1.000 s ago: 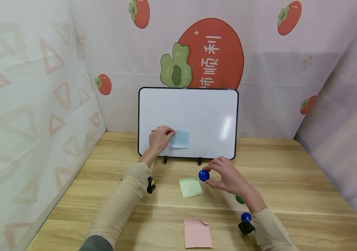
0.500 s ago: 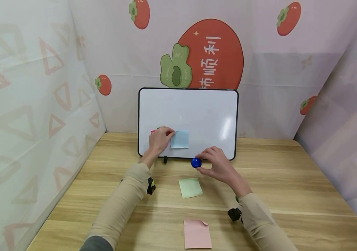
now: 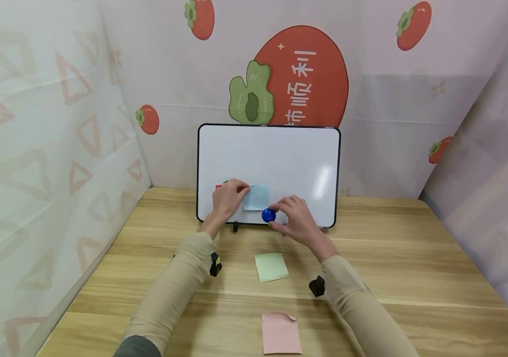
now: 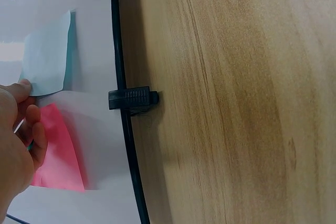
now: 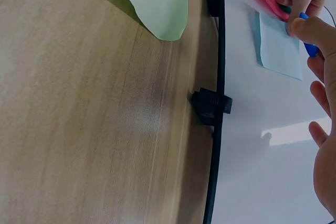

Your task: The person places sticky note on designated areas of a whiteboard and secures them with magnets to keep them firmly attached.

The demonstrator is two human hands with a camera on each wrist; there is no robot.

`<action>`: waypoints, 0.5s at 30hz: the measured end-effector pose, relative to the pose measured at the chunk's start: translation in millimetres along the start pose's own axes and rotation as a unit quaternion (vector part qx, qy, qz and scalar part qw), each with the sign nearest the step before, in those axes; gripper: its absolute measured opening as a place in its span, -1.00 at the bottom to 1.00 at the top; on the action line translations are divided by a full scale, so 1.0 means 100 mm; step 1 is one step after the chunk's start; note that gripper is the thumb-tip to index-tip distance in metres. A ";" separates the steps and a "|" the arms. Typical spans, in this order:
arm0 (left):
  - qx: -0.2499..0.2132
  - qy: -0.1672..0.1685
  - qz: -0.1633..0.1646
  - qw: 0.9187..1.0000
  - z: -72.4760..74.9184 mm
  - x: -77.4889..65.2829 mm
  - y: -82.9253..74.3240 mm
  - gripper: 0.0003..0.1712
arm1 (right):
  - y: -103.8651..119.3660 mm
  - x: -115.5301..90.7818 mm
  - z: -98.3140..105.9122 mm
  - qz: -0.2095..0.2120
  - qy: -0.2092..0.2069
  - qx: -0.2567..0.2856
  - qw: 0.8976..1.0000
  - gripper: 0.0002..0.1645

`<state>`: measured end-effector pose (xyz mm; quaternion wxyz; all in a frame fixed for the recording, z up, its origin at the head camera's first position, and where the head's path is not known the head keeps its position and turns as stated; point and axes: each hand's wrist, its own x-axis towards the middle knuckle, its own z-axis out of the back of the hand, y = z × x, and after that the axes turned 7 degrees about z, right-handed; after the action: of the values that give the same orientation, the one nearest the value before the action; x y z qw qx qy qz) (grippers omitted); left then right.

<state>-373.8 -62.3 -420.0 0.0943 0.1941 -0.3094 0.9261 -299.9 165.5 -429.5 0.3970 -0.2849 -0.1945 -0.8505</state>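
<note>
A whiteboard (image 3: 276, 153) stands upright at the back of the table. At its lower part, my left hand (image 3: 228, 199) pinches the upper left corner of a light blue sticky note (image 3: 257, 198) against the board. My right hand (image 3: 297, 220) holds a round blue magnet (image 3: 269, 215) between thumb and fingers, by the note's lower right corner in the head view. Whether the magnet touches the board I cannot tell. Behind my left hand, a bright pink sticky note (image 4: 62, 153) hangs on the board, with a green magnet (image 5: 285, 9) mostly hidden there.
On the wooden table (image 3: 147, 297) lie a pale green sticky note (image 3: 271, 267) and a pale pink one (image 3: 281, 333) with a curled corner. Black clip feet (image 4: 131, 98) hold the board's lower edge. A printed cloth (image 3: 379, 163) hangs behind.
My right hand has carried the blue magnet up and left from above the table to the blue note's lower edge. My left hand has stayed at the note's corner.
</note>
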 end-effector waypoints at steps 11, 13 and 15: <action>-0.005 -0.008 -0.007 1.000 0.00 -0.01 0.02 -0.80 | -0.13 0.20 -0.19 0.002 -0.037 -0.029 0.999 -0.57; -0.005 -0.010 -0.008 1.000 -0.01 0.00 0.02 -0.80 | -0.15 0.22 -0.23 0.001 -0.041 -0.037 0.998 -0.56; -0.004 -0.011 -0.008 1.000 -0.01 0.00 0.02 -0.80 | -0.17 0.24 -0.26 -0.004 -0.046 -0.043 0.998 -0.55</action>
<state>-374.4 -63.1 -422.2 0.0995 0.2065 -0.3127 0.9218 -334.1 147.6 -435.5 0.3720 -0.3396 -0.1769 -0.8456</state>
